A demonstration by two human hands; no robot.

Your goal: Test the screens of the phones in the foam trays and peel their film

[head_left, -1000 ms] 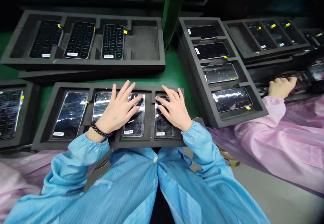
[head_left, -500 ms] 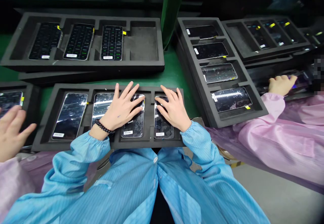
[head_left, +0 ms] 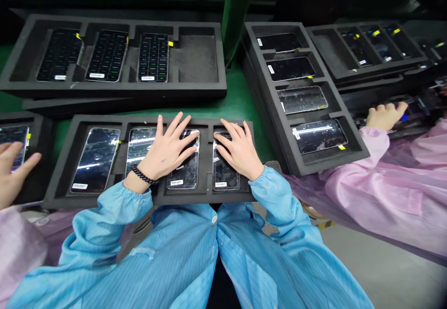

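In front of me lies a dark grey foam tray [head_left: 206, 196] with several compartments, each bearing a smartphone. My left hand [head_left: 172, 148] is spread open, its thumb and fingertips over the third smartphone [head_left: 185, 171], whose screen shows a white grid border. Part of the second smartphone [head_left: 137, 146] is covered by that hand. My right hand [head_left: 240, 148] has its fingers spread over the smartphone in the rightmost compartment [head_left: 225, 174], also with a grid border. The leftmost smartphone [head_left: 96, 160] has a dark screen with a yellow tab. Neither hand grips anything.
Behind stands another foam tray [head_left: 115, 86] with three lit smartphones. A stacked tray [head_left: 279, 127] with several smartphones is at the right, and a further tray [head_left: 324, 52] behind it. Co-workers' hands [head_left: 386, 115] in pink sleeves work at both sides. A green post [head_left: 237, 17] rises between trays.
My hands stay almost still over the same smartphones. The co-worker's hand at the left has moved left and slightly down; the co-worker's hand at the right has shifted slightly left.
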